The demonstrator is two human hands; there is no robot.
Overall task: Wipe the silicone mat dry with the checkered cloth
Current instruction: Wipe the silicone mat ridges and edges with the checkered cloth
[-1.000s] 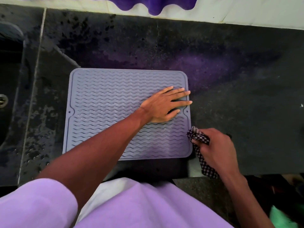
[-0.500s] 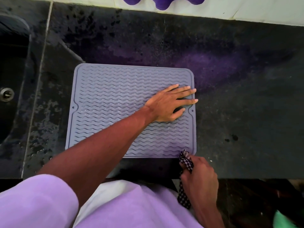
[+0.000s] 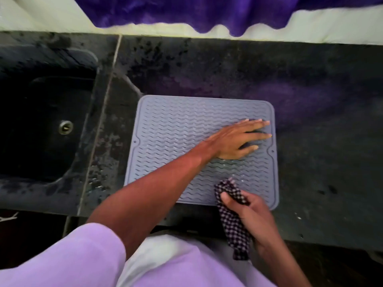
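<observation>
A grey silicone mat (image 3: pixel 172 129) with wavy ridges lies flat on the dark stone counter (image 3: pixel 323 154). My left hand (image 3: pixel 238 141) presses flat on its right half, fingers straight and spread toward the right edge. My right hand (image 3: pixel 252 212) grips the bunched black-and-white checkered cloth (image 3: pixel 232 216) at the mat's near right corner. The cloth's top end lies on the mat, and its tail hangs down over the counter's front edge. Small water drops glint on the mat just above the cloth.
A dark sink (image 3: pixel 41 125) with a metal drain (image 3: pixel 66 127) sits to the left of the mat. Wet patches mark the counter strip between them. A purple cloth (image 3: pixel 186 11) hangs against the pale wall behind. Bare counter stretches to the right.
My right hand has carried the cloth from off the mat's right side, round its near right corner, onto the mat. My left hand has stayed pressed in place. The camera has shifted.
</observation>
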